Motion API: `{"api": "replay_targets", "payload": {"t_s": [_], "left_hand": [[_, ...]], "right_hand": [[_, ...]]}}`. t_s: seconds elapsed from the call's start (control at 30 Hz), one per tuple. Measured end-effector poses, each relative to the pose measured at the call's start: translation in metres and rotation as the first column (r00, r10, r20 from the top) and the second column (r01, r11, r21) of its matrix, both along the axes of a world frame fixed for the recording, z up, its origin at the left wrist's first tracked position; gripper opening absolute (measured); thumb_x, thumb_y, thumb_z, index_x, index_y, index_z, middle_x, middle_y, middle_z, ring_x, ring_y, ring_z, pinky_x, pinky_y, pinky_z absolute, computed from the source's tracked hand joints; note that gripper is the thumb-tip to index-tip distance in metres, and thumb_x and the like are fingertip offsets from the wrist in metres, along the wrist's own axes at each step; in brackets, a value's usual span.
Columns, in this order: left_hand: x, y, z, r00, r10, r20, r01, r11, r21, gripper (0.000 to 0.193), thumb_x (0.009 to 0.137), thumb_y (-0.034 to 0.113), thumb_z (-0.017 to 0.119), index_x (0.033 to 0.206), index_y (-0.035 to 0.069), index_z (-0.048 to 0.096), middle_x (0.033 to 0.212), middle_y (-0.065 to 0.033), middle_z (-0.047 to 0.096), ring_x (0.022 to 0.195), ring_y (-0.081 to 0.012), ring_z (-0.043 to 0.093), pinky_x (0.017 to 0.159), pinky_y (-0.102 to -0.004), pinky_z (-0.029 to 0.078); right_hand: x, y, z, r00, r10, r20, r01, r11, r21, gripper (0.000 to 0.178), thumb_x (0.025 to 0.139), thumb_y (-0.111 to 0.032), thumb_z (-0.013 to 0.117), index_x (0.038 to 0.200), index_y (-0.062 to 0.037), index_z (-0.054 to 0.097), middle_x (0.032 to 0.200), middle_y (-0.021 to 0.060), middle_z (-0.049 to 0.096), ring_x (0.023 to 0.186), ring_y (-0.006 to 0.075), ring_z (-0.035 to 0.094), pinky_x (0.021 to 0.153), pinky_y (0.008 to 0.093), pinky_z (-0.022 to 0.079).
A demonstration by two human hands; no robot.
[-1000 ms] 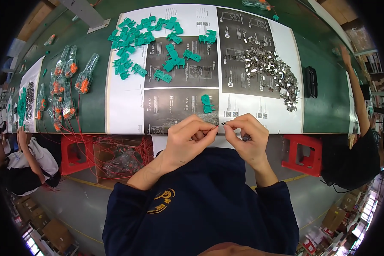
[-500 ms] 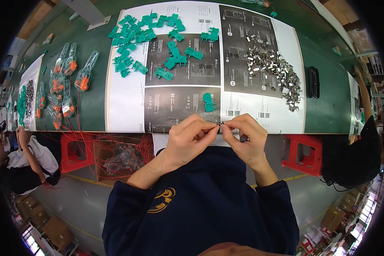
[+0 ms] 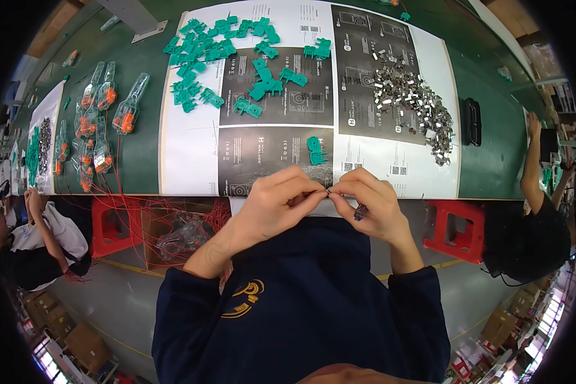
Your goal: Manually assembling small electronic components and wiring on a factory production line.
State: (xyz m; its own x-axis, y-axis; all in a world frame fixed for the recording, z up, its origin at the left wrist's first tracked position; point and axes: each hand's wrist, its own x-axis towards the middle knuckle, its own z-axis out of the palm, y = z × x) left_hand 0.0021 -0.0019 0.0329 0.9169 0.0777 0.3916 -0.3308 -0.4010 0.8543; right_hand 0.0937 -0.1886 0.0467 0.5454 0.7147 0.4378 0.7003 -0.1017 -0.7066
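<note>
My left hand and my right hand meet at the table's near edge, fingertips almost touching. Both pinch at a tiny dark and silvery piece, too small to name. A short dark rod-like thing is tucked in the curled fingers of my right hand. Just beyond my fingertips lies a single green plastic part with prongs. Farther off to the left spreads a heap of similar green parts. Small shiny metal pieces are piled on the right.
Printed paper sheets cover the green table. Clear tools with orange insides and red wires stand left; a black case lies right. Red stools flank me. People sit at both sides; a metal post rises at the back.
My fingertips shift slightly while staying together, and the dark rod in my right hand tilts more upright. The person at the right now stretches an arm over the table.
</note>
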Motion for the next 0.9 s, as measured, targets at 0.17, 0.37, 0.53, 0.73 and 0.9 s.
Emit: {"api": "replay_targets", "payload": {"t_s": [0.17, 0.37, 0.53, 0.73, 0.9], "left_hand": [[0.005, 0.008, 0.012, 0.980, -0.182, -0.085, 0.183, 0.983, 0.000, 0.022, 0.078, -0.001, 0.070, 0.099, 0.002, 0.066, 0.076, -0.0060, 0.055, 0.055, -0.0145, 0.055, 0.050, -0.0289, 0.046], [0.007, 0.001, 0.005, 0.986, -0.157, -0.048, 0.160, 0.984, 0.082, 0.022, 0.080, 0.001, 0.069, 0.102, 0.002, 0.065, 0.075, -0.0057, 0.051, 0.056, -0.0133, 0.052, 0.050, -0.0272, 0.044], [0.009, 0.001, -0.001, 0.981, -0.140, -0.135, 0.135, 0.990, -0.048, 0.015, 0.077, 0.000, 0.073, 0.091, 0.002, 0.067, 0.072, -0.0022, 0.054, 0.056, -0.0076, 0.048, 0.050, -0.0224, 0.041], [0.009, -0.005, -0.017, 0.985, -0.015, -0.173, 0.002, 0.997, -0.075, 0.012, 0.078, -0.002, 0.073, 0.088, -0.001, 0.067, 0.075, -0.0033, 0.056, 0.057, -0.0079, 0.049, 0.052, -0.0218, 0.041], [0.014, -0.017, -0.025, 0.966, 0.178, -0.189, -0.201, 0.974, -0.109, 0.012, 0.079, -0.003, 0.072, 0.090, -0.002, 0.066, 0.085, -0.0067, 0.058, 0.064, -0.0097, 0.056, 0.056, -0.0229, 0.046]], "right_hand": [[0.006, -0.003, 0.010, 0.987, 0.151, -0.053, -0.154, 0.986, -0.068, 0.019, 0.073, 0.003, 0.074, 0.090, -0.0012, 0.066, 0.083, 0.0078, 0.062, 0.060, 0.0175, 0.060, 0.049, 0.0267, 0.045], [0.005, -0.004, 0.007, 0.994, 0.106, -0.015, -0.107, 0.990, -0.097, 0.020, 0.073, 0.002, 0.075, 0.091, -0.0014, 0.066, 0.082, 0.0083, 0.061, 0.061, 0.0191, 0.060, 0.049, 0.0270, 0.045], [0.010, -0.005, 0.005, 0.992, 0.123, 0.025, -0.118, 0.980, -0.159, 0.020, 0.074, 0.003, 0.073, 0.091, -0.0019, 0.064, 0.084, 0.0082, 0.061, 0.061, 0.0209, 0.061, 0.049, 0.0291, 0.046], [0.024, -0.001, -0.001, 0.974, 0.174, 0.145, -0.126, 0.947, -0.295, 0.017, 0.077, 0.000, 0.070, 0.091, -0.0037, 0.060, 0.088, 0.0067, 0.060, 0.059, 0.0232, 0.060, 0.049, 0.0329, 0.046], [0.037, 0.010, -0.020, 0.955, 0.160, 0.251, -0.080, 0.951, -0.300, 0.016, 0.079, -0.004, 0.069, 0.092, -0.0044, 0.058, 0.089, 0.0062, 0.059, 0.057, 0.0242, 0.058, 0.049, 0.0344, 0.046]]}}
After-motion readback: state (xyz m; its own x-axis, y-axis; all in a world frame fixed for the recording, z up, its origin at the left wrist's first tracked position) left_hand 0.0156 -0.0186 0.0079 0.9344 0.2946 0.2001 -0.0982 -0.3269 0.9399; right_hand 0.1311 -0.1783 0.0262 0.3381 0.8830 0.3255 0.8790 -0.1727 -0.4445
